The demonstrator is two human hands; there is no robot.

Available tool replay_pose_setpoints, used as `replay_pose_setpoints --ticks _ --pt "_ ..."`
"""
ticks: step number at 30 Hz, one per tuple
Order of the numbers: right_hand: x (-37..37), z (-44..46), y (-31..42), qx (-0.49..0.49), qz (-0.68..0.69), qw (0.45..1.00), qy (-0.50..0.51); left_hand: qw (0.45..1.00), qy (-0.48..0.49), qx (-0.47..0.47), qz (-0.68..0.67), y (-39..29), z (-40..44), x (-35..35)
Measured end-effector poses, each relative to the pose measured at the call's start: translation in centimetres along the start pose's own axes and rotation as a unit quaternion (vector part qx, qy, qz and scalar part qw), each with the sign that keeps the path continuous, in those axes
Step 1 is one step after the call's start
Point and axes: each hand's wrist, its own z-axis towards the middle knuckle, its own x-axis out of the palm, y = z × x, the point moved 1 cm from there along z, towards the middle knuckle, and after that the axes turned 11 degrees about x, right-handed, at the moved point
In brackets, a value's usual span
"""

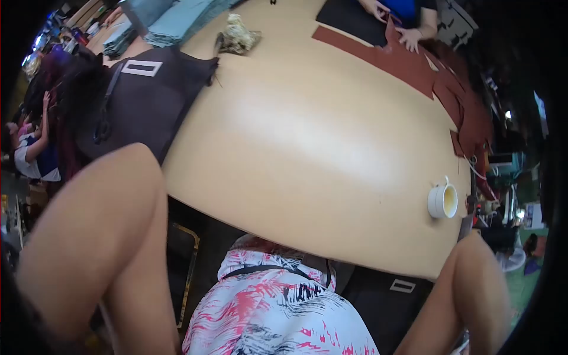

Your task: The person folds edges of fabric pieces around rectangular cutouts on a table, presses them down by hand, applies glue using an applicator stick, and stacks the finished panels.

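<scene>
Caution: round white ceramic-looking cup (442, 199), near right on the smooth tan table (284, 154).
I judge that an outward swing of the bare right arm (473, 290) could tip it; the bare left arm (100, 219) could drag the flat dark-grey leather-like sheet (157, 97) at left. Both arms fold sharply; both hands are out of view, grip: I cannot tell.

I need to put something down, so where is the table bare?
The table is bare across the middle, between the dark cloth, the brown material and the white cup. Crowded: far left, folded fabric and dark cloth; far right, brown material.
</scene>
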Motion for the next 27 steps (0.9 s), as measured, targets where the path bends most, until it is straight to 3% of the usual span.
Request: replay_pose_setpoints --ticks 6,8,9,10,11,12,13,14,15,17,21,22,23,25,27 --pt "0.9 -1.1 -2.4 0.057 -0.028 0.997 -0.038 0.980 -0.148 -0.019 0.133 2.2 -1.0 -5.0" --pt "1.6 -3.7 -3.9 0.148 -0.095 0.984 -0.025 0.935 -0.290 -0.154 0.135 3.1 -4.4 -7.4" --pt "2.8 -5.8 -4.5 0.227 -0.096 0.969 0.018 0.895 -0.312 -0.313 0.060 3.6 -7.6 -8.2" --pt "6.1 -7.7 -4.9 0.353 -0.004 0.935 0.019 0.824 -0.330 -0.461 -0.013 4.1 -10.8 -9.0" --pt "10.4 -10.2 -4.9 0.516 0.157 0.842 0.006 0.842 0.019 -0.503 0.195 4.2 -15.4 -11.4" --pt "14.5 -12.4 -4.7 0.619 0.265 0.739 0.008 0.743 0.043 -0.632 0.214 4.2 -16.6 -10.0" --pt "18.3 -14.1 -4.2 0.679 0.316 0.662 0.028 0.697 0.164 -0.647 0.261 4.0 -19.6 -10.5" --pt "21.1 -15.8 -3.5 0.707 0.295 0.636 0.095 0.684 0.248 -0.627 0.278 3.4 -21.5 -10.8" --pt "23.8 -18.1 -3.1 0.702 0.287 0.635 0.144 0.667 0.330 -0.601 0.293 3.0 -23.0 -11.1" --pt "28.8 -22.5 -2.2 0.693 0.321 0.617 0.192 0.645 0.351 -0.602 0.314 2.4 -25.2 -12.3" --pt "36.3 -25.9 -1.8 0.638 0.181 0.671 0.332 0.571 0.478 -0.528 0.408 4.3 -27.6 -18.3" --pt "37.7 -26.3 -1.8 0.618 0.151 0.686 0.351 0.528 0.493 -0.561 0.405 5.3 -28.0 -20.0" --pt "38.8 -26.7 -1.9 0.599 0.125 0.704 0.361 0.529 0.514 -0.527 0.423 5.6 -30.7 -23.1" --pt "40.3 -27.4 -2.2 0.561 0.068 0.731 0.381 0.462 0.504 -0.575 0.449 5.9 -33.1 -27.0" --pt "40.4 -27.6 -1.9 0.570 0.085 0.731 0.366 0.433 0.510 -0.576 0.469 4.1 -35.4 -29.5"
